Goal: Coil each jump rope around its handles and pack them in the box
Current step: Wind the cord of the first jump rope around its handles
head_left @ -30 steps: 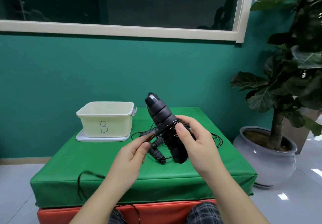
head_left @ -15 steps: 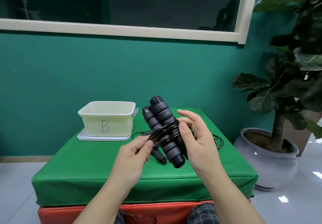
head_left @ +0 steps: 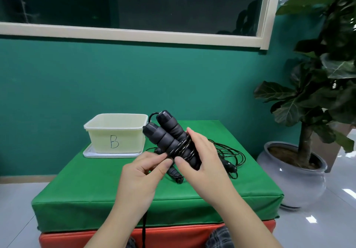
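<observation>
My right hand (head_left: pixel 200 157) grips two black foam jump rope handles (head_left: pixel 165 132) held side by side, tilted up to the left, with black cord wound around their middle. Just below them my left hand (head_left: pixel 142 172) pinches the loose cord, whose tail hangs down past the mat's front edge. A second black jump rope (head_left: pixel 229 155) lies loose on the green mat behind my hands, one handle partly hidden. The cream box marked "B" (head_left: pixel 115 134) stands open at the mat's back left, on its white lid.
The green mat (head_left: pixel 86 190) rests on an orange pad (head_left: pixel 67 238). A large potted plant (head_left: pixel 300 163) stands on the floor to the right. A teal wall with a window runs behind.
The handles have tipped lower and to the left, both ends now showing side by side. My left hand has come in under them with the cord, and more turns lie on the handles.
</observation>
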`<state>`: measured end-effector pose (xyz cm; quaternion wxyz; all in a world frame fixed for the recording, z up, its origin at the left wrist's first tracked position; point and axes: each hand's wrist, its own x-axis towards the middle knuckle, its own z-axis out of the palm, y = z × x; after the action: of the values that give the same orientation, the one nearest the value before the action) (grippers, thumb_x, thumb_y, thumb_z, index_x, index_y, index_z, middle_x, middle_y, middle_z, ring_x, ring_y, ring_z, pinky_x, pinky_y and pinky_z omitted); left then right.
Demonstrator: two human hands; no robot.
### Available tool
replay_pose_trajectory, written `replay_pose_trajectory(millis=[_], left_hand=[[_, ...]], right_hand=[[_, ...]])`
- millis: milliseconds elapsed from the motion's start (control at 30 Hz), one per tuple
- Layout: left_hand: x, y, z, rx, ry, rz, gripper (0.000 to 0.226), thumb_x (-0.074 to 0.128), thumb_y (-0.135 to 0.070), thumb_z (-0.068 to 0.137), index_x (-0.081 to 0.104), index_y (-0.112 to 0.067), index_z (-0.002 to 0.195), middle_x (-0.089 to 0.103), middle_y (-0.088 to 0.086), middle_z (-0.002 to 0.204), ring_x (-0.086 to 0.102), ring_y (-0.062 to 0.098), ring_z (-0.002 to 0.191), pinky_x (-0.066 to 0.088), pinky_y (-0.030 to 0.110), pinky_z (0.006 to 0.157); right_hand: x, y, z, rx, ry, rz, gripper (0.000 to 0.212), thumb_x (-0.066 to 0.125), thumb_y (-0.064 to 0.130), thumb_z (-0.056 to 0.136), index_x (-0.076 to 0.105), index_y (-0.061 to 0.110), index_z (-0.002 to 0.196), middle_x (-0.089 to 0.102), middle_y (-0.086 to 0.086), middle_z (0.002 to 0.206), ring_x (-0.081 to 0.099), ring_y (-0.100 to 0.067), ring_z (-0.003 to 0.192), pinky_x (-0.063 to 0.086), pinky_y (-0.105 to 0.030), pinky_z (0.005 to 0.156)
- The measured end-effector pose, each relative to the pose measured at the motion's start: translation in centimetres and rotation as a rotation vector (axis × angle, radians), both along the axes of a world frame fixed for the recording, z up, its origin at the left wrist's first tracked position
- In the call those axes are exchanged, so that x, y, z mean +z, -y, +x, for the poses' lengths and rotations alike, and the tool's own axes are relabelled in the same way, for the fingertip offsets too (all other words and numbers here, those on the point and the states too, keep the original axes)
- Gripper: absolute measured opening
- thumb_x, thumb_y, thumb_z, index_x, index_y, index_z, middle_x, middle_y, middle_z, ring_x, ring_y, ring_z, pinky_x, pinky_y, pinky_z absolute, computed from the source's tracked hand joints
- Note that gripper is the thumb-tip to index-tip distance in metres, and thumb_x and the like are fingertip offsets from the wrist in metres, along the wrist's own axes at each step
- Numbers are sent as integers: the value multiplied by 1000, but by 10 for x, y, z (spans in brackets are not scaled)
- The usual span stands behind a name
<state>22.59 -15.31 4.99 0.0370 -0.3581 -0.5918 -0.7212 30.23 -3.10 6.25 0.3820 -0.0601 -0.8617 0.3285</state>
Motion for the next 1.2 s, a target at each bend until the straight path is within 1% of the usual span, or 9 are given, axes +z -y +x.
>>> replay_pose_trajectory(millis=[67, 300, 533, 633, 767, 933, 1067, 1133, 1200], left_hand=[[1, 0, 1, -4, -11, 0, 16, 65, 1, 77, 74, -11, 81, 56, -15, 58, 45, -3, 49, 33, 7, 50], [3, 2, 4, -75, -95, -81, 24, 56, -24, 76, 69, -21, 96, 55, -24, 66, 48, -6, 52, 32, 2, 52], [3, 3, 6, -121, -192, -244, 24, 51, -16, 91, 59, -29, 109, 56, -31, 73, 50, -10, 57, 33, 0, 55], [2, 0, 2, -11, -148, -280, 28, 53, -12, 90, 62, -36, 101, 57, -26, 59, 45, -6, 44, 31, 5, 47], [1, -3, -5, 74, -99, -267, 19, 58, -10, 87, 69, -24, 93, 53, -20, 45, 43, -2, 39, 30, 8, 43], [3, -6, -4, 53, -105, -300, 27, 52, -15, 90, 64, 7, 81, 45, -15, 34, 40, -3, 36, 29, 7, 41], [9, -6, 2, -49, -37, -208, 36, 41, -50, 79, 51, -17, 69, 42, -2, 38, 42, -5, 35, 28, 5, 39], [4, -6, -1, -88, -57, -201, 48, 41, -68, 76, 50, -22, 67, 41, 6, 51, 39, -2, 36, 26, 8, 40], [1, -5, -4, -79, -92, -199, 45, 39, -64, 79, 56, -25, 64, 45, -5, 43, 37, 1, 38, 24, 10, 41]], right_hand=[[-1, -1, -1, -55, 41, 101, 83, 50, 59, 71, 32, 23, 143, 33, 23, 129, 24, 2, 124, 10, -1, 100], [-3, -5, -1, -95, 8, 61, 77, 70, 43, 77, 30, 35, 143, 49, 13, 126, 43, -7, 118, 35, -25, 100], [-9, -10, 0, -161, -65, 69, 38, 68, 31, 82, 53, 29, 117, 53, 19, 111, 48, 1, 103, 31, -3, 85], [-9, -11, 1, -135, -71, 15, 37, 60, 40, 80, 53, 32, 115, 59, 17, 111, 52, 0, 101, 39, -12, 85], [-10, -9, 1, -70, -76, -81, 34, 57, 44, 79, 53, 36, 112, 62, 16, 104, 57, -3, 96, 46, -26, 85], [-7, -5, 3, 17, -100, -172, 23, 56, 43, 80, 52, 42, 103, 63, 22, 97, 59, -1, 87, 47, -19, 77], [-4, -1, 3, 142, -110, -274, 10, 59, 29, 91, 57, 33, 100, 67, 8, 87, 61, 2, 73, 47, -10, 64], [-4, -1, 1, 171, -116, -314, 15, 56, 38, 89, 58, 30, 101, 68, 8, 87, 62, 0, 76, 49, -16, 69], [-8, -3, -2, 197, -119, -361, 30, 51, 52, 81, 58, 33, 103, 69, 10, 89, 64, -9, 83, 51, -29, 78]])
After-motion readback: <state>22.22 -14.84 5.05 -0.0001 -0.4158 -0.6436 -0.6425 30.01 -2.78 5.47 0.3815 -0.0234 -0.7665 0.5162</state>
